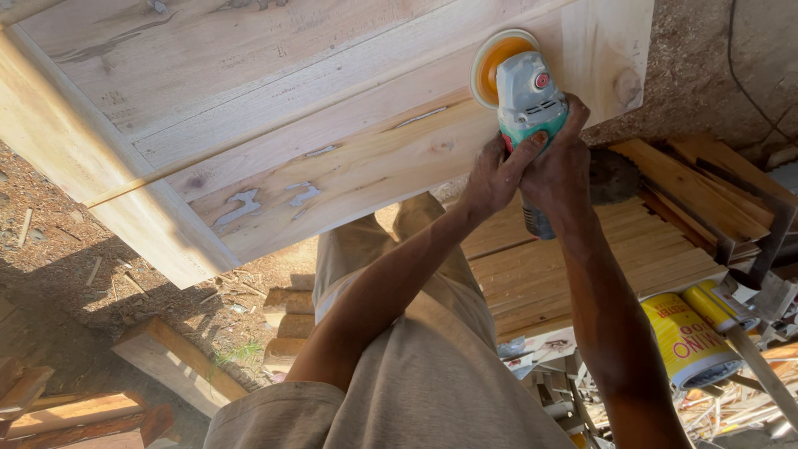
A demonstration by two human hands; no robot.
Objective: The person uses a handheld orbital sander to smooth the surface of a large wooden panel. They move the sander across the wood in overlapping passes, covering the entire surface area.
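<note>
A grey and green handheld sander [525, 93] with an orange disc [496, 60] rests against a large pale wooden panel [332, 125] that has framed boards and patches of filler. Both hands are on the sander's body. My left hand [492, 176] wraps it from the left, with the thumb across the green housing. From the right, my right hand [559, 166] grips it, covering the lower body. The disc sits near the panel's right end, close to a knot [626, 86].
A stack of wooden slats [540, 266] lies under my arms. Two yellow cans [688, 337] lie on their sides at the lower right among scraps. Sawdust-covered ground [75, 249] and timber offcuts [179, 366] are at the left. A dark cable [740, 75] runs at the upper right.
</note>
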